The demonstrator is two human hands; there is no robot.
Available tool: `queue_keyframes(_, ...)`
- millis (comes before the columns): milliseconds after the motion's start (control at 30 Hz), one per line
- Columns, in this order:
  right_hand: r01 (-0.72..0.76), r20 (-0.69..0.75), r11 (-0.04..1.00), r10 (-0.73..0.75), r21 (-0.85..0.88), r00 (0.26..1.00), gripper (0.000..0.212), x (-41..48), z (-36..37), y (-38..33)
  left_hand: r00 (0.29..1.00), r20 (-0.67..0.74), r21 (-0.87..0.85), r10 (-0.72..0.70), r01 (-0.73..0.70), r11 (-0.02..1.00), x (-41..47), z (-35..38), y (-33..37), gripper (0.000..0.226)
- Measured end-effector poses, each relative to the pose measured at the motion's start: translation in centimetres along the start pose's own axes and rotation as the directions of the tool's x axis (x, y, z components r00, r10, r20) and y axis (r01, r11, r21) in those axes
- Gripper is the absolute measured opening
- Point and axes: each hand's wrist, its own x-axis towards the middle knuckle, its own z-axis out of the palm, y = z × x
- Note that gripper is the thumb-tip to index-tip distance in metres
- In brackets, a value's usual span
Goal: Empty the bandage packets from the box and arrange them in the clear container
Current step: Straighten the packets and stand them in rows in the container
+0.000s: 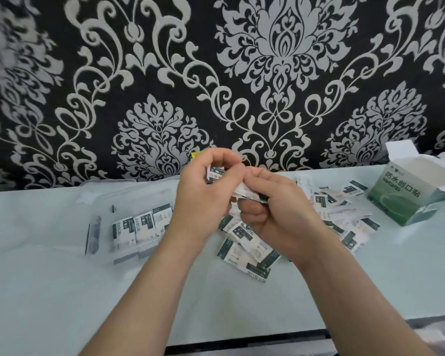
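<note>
My left hand (203, 199) and right hand (278, 211) meet above the pale table (62, 291). The fingers of both curl round a small bunch of bandage packets (217, 176) gripped between them; I cannot tell how many. The clear container (98, 199) sits on the table to the left, just beside my left wrist, with a row of packets (136, 227) lying flat inside it. A loose pile of packets (252, 250) spreads over the table under my hands and off to the right. The green-and-white box (406, 199) rests open at the far right, flaps up, near the pile's edge. A black-and-silver patterned wall (165, 73) rises behind the table.
</note>
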Motion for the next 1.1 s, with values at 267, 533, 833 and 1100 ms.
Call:
queue_keyframes(267,-0.107,0.088,0.98,0.093,0.168,0.992,0.014,1.0,3.0,2.5,0.93,-0.183,0.33,0.32,-0.248,0.911,-0.2,-3.6,-0.4,0.026)
queue_keyframes(533,0.167,0.209,0.775,-0.046,-0.61,0.977,0.023,0.3,3.8,1.3,0.927,-0.365,0.146,-0.084,0.146,0.978,0.6,-6.9,-0.2,0.043)
queue_keyframes(833,0.496,0.258,0.515,-0.465,-0.699,0.847,0.015,1.3,7.0,2.4,0.87,-0.261,-0.178,-0.418,0.383,0.907,1.0,-8.9,-0.4,0.019)
queue_keyframes(1100,0.533,0.394,0.161,-0.508,-0.831,0.766,0.025,1.9,6.5,1.4,0.891,-0.341,0.09,-0.298,0.347,0.934,1.6,-9.9,-1.3,0.021)
